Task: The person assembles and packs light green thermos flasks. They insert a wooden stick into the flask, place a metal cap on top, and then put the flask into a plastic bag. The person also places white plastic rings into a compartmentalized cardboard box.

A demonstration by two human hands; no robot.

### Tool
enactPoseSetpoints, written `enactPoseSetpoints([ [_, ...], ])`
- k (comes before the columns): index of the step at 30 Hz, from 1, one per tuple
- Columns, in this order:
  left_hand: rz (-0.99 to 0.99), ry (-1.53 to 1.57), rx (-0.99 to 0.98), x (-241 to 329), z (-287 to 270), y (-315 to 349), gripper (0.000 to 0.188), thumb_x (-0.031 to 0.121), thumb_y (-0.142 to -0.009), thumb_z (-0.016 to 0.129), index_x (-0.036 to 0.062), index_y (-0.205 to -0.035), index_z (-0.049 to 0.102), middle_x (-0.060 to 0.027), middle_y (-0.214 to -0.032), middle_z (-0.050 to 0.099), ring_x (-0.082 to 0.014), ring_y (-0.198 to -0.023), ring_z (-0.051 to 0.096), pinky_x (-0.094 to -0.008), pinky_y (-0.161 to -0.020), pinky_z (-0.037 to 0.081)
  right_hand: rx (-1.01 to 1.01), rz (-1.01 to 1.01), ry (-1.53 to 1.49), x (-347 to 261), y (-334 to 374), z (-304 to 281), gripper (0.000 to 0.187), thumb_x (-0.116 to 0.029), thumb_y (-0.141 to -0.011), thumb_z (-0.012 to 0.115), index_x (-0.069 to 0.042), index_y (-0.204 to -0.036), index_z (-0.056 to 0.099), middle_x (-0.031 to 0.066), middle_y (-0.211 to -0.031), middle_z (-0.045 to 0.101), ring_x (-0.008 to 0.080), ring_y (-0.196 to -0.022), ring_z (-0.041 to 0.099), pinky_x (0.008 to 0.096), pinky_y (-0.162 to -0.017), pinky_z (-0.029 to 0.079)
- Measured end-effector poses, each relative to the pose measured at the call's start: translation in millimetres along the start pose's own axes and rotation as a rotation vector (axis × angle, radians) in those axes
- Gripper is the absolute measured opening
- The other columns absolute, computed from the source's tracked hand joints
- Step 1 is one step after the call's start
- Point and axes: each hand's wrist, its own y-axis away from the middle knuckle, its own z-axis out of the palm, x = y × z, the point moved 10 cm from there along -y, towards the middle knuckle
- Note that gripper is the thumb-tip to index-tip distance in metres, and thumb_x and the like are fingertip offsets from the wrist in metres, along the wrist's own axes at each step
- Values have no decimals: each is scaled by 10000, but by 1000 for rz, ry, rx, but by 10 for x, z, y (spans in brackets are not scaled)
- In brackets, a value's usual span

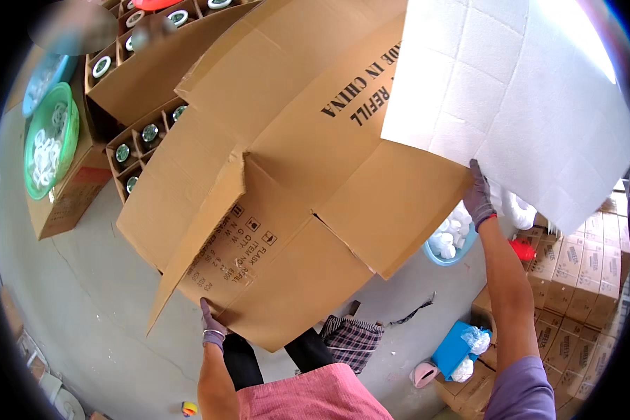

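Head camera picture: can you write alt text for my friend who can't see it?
A person's gloved left hand and right hand hold a big, unfolded cardboard box. A white sheet overlaps its upper right; a green basin of white pieces sits at left.

You've got grey floor (105, 336) spreading beneath you, a thin dark line (68, 262) running across it on your left, stacked brown cartons (574, 273) along your right, bright light (595, 38) glaring upper right.
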Motion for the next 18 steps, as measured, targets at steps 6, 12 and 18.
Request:
enactPoseSetpoints([
  [6,316,250,61,806,-650,1029,648,516,-906,572,-8,-1285,538,-106,-1255,590,-257,-1088,578,-388,-955,468,166,23,-167,-868,252,366,125,-125,-822,745,-98,-776,632,-55,-729,570,58,-624,495,247,-556,409],
  [12,693,125,648,2352,-1032,3647,280,183,-964,531,-61,-1042,643,-163,-922,688,-255,-764,669,-356,-782,558,168,-84,-259,-1735,662,-212,157,-98,-861,690,-84,-759,572,-68,-780,531,36,-745,466,214,-675,393],
  [18,722,164,414,2919,-516,5252,647,443,-950,525,-1,-1405,402,-183,-1390,455,-345,-1194,493,-493,-1027,425,299,-90,-352,-2986,837,-757,224,-144,-836,709,1,-1004,676,-9,-935,642,90,-866,555,256,-773,448],
])
